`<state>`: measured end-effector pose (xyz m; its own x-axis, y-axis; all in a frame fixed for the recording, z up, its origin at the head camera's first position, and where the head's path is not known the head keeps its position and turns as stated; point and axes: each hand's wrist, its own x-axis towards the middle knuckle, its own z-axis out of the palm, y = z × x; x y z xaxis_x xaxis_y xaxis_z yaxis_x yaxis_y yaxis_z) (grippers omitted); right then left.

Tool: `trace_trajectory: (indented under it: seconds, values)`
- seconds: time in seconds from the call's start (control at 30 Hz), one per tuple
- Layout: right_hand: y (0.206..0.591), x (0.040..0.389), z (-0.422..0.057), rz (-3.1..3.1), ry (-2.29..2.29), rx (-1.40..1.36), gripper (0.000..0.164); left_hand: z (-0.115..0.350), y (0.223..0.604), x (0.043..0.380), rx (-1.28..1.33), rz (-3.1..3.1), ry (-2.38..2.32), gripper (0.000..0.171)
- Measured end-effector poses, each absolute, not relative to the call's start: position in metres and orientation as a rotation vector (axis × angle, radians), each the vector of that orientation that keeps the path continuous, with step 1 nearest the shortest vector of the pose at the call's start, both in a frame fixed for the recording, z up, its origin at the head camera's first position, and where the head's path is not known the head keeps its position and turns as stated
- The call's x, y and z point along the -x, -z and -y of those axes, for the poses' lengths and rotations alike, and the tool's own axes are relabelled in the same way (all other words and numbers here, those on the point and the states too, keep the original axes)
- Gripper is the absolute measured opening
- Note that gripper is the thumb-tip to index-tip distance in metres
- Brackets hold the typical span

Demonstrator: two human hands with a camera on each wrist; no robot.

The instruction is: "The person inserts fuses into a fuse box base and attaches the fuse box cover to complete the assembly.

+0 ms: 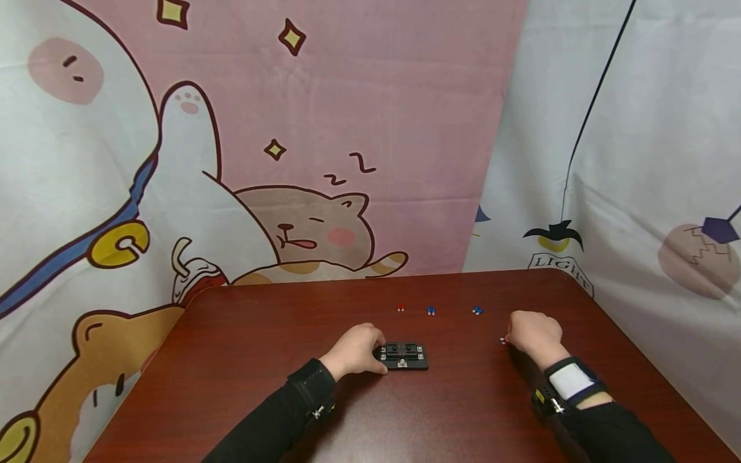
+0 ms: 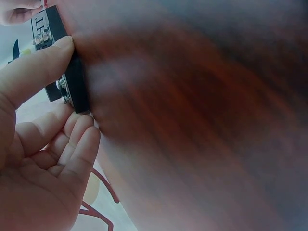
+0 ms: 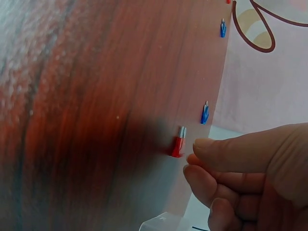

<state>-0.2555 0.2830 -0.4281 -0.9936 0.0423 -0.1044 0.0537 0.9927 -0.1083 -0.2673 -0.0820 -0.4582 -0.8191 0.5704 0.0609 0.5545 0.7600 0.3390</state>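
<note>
Head: left fingers (image 1: 369,333) pinch board (image 1: 408,364); right fingers (image 3: 199,183), hold unclear, curl by red piece (image 3: 178,147), blue pieces (image 1: 431,311) beyond.

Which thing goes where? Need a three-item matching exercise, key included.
1. Black rectangular block with metal contacts
2. Two small blue pieces with metal prongs
3. Person's right hand

A. Beside a small red piece with metal prongs
B. Gripped by the left hand
C. Near the far edge of the reddish-brown table

Pairs: 1-B, 2-C, 3-A
</note>
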Motion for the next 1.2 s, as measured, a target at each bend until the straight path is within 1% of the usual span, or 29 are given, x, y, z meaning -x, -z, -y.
trace_trajectory:
  seconds: [0.13, 0.4, 0.73, 0.97, 1.2]
  values:
    - [0.4298, 0.2556, -0.2807, -3.015, 0.150, -0.085, 0.016, 0.0819, 0.4581, 0.2674, -0.930, -2.903, -0.530, 0.046]
    - [0.4315, 0.2593, -0.2781, -3.000, 0.103, -0.094, 0.022, 0.0825, 0.4583, 0.2673, -0.935, -2.902, -0.532, 0.046]
    - [0.4341, 0.2608, -0.2773, -3.028, 0.081, -0.078, 0.016, 0.0828, 0.4591, 0.2677, -0.937, -2.907, -0.528, 0.047]
    - [0.4344, 0.2613, -0.2758, -3.021, 0.084, -0.093, 0.018, 0.0826, 0.4582, 0.2675, -0.931, -2.904, -0.532, 0.046]
    - [0.4358, 0.2611, -0.2742, -3.037, 0.071, -0.101, 0.012, 0.0828, 0.4577, 0.2674, -0.936, -2.904, -0.540, 0.046]
